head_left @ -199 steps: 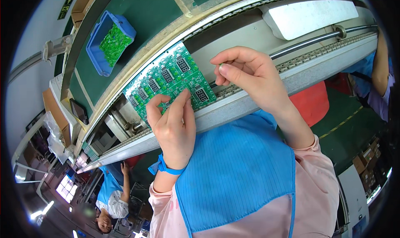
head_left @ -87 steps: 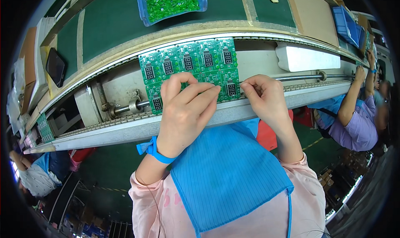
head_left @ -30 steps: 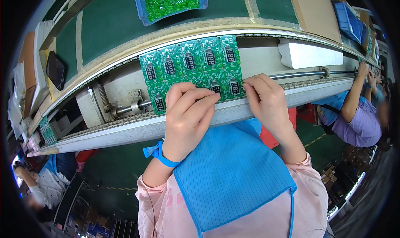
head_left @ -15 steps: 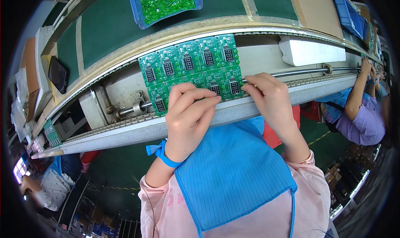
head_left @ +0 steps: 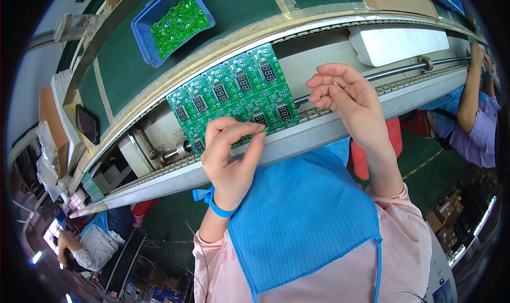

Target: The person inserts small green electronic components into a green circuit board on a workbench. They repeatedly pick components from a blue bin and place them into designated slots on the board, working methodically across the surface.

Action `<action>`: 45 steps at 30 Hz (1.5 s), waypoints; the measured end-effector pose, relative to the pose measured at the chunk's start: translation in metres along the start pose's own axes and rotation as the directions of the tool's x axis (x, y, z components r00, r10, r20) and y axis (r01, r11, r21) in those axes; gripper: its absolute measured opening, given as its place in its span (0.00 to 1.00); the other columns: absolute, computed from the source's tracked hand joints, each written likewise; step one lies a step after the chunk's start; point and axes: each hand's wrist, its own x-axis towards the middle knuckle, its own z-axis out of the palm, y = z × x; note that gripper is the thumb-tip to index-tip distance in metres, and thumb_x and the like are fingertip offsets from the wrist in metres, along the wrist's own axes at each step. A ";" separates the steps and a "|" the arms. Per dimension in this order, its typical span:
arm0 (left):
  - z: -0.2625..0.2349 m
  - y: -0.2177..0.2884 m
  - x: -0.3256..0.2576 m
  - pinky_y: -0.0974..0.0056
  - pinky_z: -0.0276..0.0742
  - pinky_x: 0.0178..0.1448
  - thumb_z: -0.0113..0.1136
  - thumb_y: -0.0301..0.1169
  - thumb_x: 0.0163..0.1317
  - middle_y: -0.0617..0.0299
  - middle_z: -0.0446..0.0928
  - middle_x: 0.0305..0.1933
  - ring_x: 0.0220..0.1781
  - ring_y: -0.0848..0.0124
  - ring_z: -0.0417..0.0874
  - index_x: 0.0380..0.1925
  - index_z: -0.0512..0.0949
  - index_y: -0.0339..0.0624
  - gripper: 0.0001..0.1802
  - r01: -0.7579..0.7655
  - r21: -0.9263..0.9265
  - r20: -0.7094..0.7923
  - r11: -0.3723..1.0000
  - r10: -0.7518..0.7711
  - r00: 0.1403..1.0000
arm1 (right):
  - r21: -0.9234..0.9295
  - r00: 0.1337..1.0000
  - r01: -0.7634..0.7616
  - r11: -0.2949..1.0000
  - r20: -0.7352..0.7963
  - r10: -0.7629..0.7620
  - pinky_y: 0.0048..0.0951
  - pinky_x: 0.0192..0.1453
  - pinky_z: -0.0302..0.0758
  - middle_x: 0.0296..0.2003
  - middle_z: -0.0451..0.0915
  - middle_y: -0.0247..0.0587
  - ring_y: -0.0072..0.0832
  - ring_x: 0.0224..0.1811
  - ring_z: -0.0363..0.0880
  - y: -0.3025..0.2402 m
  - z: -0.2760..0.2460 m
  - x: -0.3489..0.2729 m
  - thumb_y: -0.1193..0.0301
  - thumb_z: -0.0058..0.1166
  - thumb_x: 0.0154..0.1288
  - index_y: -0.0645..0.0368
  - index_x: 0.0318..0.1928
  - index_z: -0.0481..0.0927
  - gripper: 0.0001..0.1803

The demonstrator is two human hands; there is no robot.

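A green circuit board panel (head_left: 234, 84) with several black digit displays lies across the rails of the line. My left hand (head_left: 229, 157), a blue band round its wrist, is over the panel's near edge and covers part of it. Its thumb and forefinger pinch a small green LED (head_left: 264, 129) just above the board. Off the panel's right end, my right hand (head_left: 348, 98) is raised with curled fingers. A tiny part with a metallic glint (head_left: 337, 84) shows at its thumb tip; its kind is too small to tell.
A blue bin (head_left: 144, 37) of green LEDs stands on the green bench beyond the rail. A white block (head_left: 398, 45) and a metal shaft (head_left: 393, 72) are right of the panel. A phone (head_left: 87, 124) lies at left. Other people (head_left: 473, 117) work at the far right and lower left.
My right hand has pulled away from the board's right end, turning with its fingers curled. My left fingertips now show a green LED between them. The whole view has shifted.
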 end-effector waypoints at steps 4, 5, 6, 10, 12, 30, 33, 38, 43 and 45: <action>0.002 -0.001 -0.001 0.67 0.73 0.43 0.73 0.16 0.47 0.63 0.83 0.34 0.40 0.69 0.75 0.34 0.85 0.38 0.13 -0.016 0.043 0.010 0.999 0.016 1.000 | 0.080 0.998 0.044 0.996 -0.045 -0.041 0.22 0.44 0.77 0.45 0.82 0.49 0.23 0.36 0.82 0.006 0.002 -0.004 0.75 0.38 0.78 0.65 0.53 0.70 0.10; 0.001 -0.001 -0.001 0.67 0.72 0.43 0.73 0.17 0.47 0.63 0.83 0.34 0.40 0.70 0.75 0.34 0.85 0.38 0.13 -0.030 0.060 0.015 0.998 0.029 0.999 | 0.085 0.999 0.040 0.996 -0.030 -0.037 0.20 0.40 0.76 0.41 0.83 0.47 0.21 0.34 0.81 0.007 0.002 -0.006 0.74 0.40 0.78 0.64 0.52 0.71 0.10; 0.001 0.000 -0.001 0.67 0.72 0.43 0.73 0.17 0.47 0.64 0.83 0.34 0.40 0.69 0.74 0.34 0.85 0.39 0.13 -0.042 0.084 0.017 0.996 0.041 0.999 | 0.089 0.999 0.035 0.995 -0.016 -0.034 0.19 0.37 0.74 0.38 0.83 0.45 0.20 0.31 0.80 0.007 0.001 -0.008 0.73 0.41 0.78 0.63 0.51 0.71 0.09; 0.002 0.000 -0.003 0.67 0.70 0.43 0.74 0.18 0.47 0.66 0.85 0.34 0.40 0.69 0.73 0.34 0.86 0.41 0.13 -0.067 0.111 0.014 0.992 0.066 0.998 | 0.032 1.000 0.008 0.999 0.028 -0.009 0.15 0.25 0.66 0.26 0.81 0.37 0.13 0.24 0.73 0.005 0.000 -0.011 0.72 0.48 0.76 0.62 0.47 0.73 0.07; 0.002 0.001 -0.003 0.67 0.70 0.44 0.74 0.18 0.47 0.67 0.86 0.35 0.40 0.68 0.73 0.34 0.86 0.43 0.14 -0.081 0.124 0.020 0.989 0.079 0.997 | 0.006 0.998 0.035 0.999 0.054 -0.035 0.15 0.23 0.64 0.24 0.78 0.34 0.12 0.22 0.70 0.006 0.000 -0.012 0.72 0.50 0.75 0.62 0.45 0.75 0.06; 0.005 0.003 0.002 0.60 0.63 0.54 0.74 0.25 0.46 0.69 0.85 0.33 0.44 0.65 0.75 0.37 0.86 0.48 0.15 -0.346 0.606 0.225 0.716 0.263 0.938 | -0.022 0.996 0.075 0.997 0.042 -0.074 0.15 0.25 0.63 0.24 0.76 0.30 0.11 0.23 0.67 0.008 0.002 -0.014 0.71 0.53 0.74 0.62 0.43 0.77 0.06; 0.007 0.006 0.003 0.59 0.62 0.55 0.74 0.26 0.46 0.69 0.84 0.31 0.44 0.65 0.75 0.36 0.86 0.48 0.14 -0.361 0.631 0.239 0.687 0.271 0.933 | -0.019 0.996 0.078 0.997 0.037 -0.077 0.15 0.25 0.63 0.24 0.76 0.30 0.10 0.23 0.68 0.009 0.002 -0.014 0.72 0.53 0.73 0.62 0.43 0.77 0.06; 0.009 0.012 0.005 0.59 0.60 0.56 0.74 0.26 0.46 0.69 0.83 0.29 0.44 0.65 0.75 0.36 0.86 0.48 0.14 -0.373 0.669 0.273 0.643 0.254 0.928 | -0.047 0.997 0.069 0.996 0.031 -0.068 0.15 0.25 0.64 0.23 0.77 0.30 0.10 0.23 0.69 0.009 0.001 -0.015 0.73 0.54 0.73 0.61 0.41 0.78 0.05; 0.011 0.012 0.006 0.59 0.61 0.55 0.75 0.25 0.44 0.69 0.83 0.29 0.44 0.65 0.75 0.37 0.86 0.47 0.16 -0.320 0.654 0.249 0.686 0.205 0.947 | -0.033 0.996 0.073 0.997 0.058 -0.071 0.15 0.25 0.64 0.23 0.78 0.31 0.10 0.23 0.71 0.010 -0.002 -0.016 0.73 0.55 0.72 0.61 0.41 0.78 0.05; 0.011 0.010 0.006 0.59 0.61 0.55 0.75 0.24 0.44 0.69 0.83 0.30 0.44 0.65 0.74 0.37 0.86 0.46 0.17 -0.302 0.640 0.238 0.706 0.191 0.952 | -0.025 0.994 0.080 0.997 0.078 -0.078 0.16 0.25 0.64 0.23 0.78 0.30 0.10 0.23 0.71 0.009 -0.002 -0.015 0.73 0.55 0.72 0.61 0.40 0.79 0.05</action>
